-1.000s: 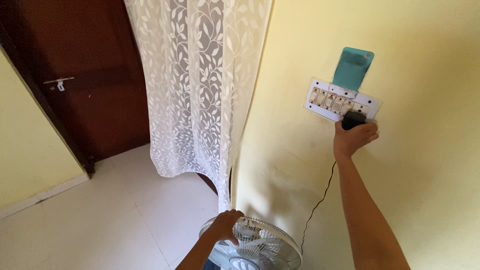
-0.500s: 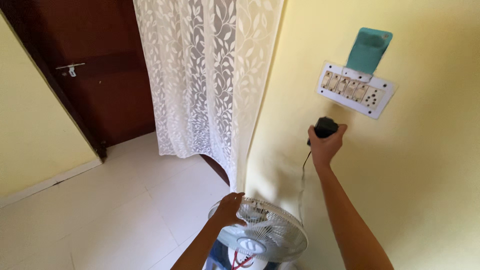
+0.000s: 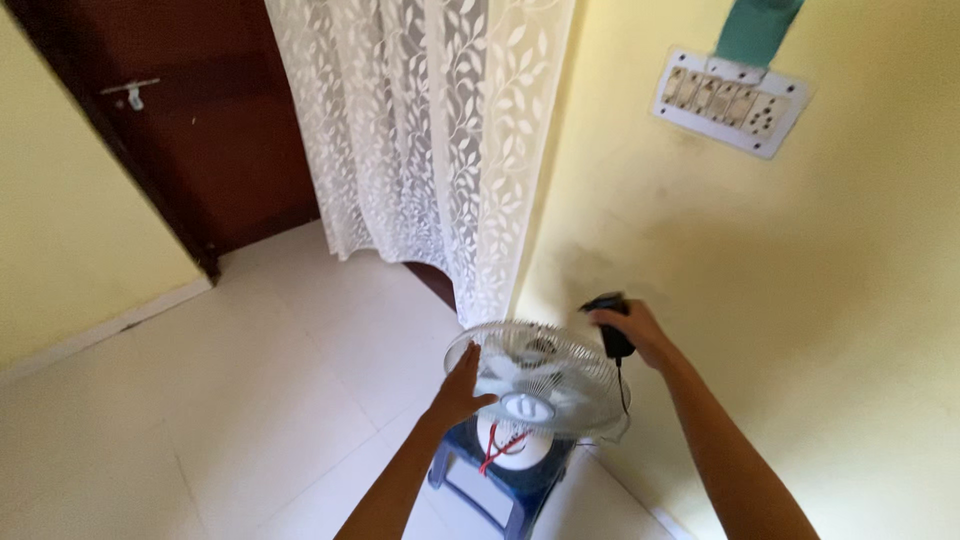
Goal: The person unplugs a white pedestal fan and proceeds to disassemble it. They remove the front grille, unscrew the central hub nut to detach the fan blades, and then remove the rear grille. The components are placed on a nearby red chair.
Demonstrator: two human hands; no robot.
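While left hand touches one fan — right hand grips one plug.

Two bare hands show: the left hand and the right hand. There is one white table fan with a round wire grille, and one dark blue plastic stool beneath it. One black plug is in view, with one thin black cord hanging from it. On the yellow wall sits one white switchboard; its row holds five switches and one socket. One teal holder is fixed above it. One white lace curtain hangs, and there is one dark brown door with one metal latch.
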